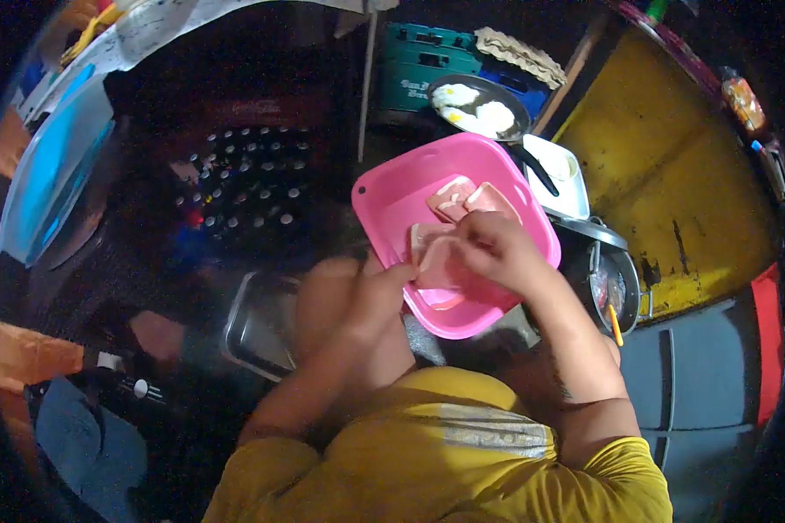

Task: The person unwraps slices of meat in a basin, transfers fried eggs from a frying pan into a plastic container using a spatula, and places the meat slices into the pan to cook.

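A pink plastic basin [382, 202] rests in front of me, tilted slightly, with several thin slices of ham inside. Over its near part, my left hand [382, 292] pinches the left edge of a pale-rimmed ham slice [440, 264]. My right hand [501, 251] has its fingers closed on the upper right side of the same slice. Other ham slices [452, 197] lie farther back on the basin floor. My right fingertips are partly hidden behind the hand.
A frying pan [517, 125] with fried eggs stands beyond the basin, near a green crate [410, 74]. To the right are a white container [576, 193] and a pot [630, 283] with an orange-handled utensil. Bottle crates [249, 179] and a clear tray [244, 318] sit left.
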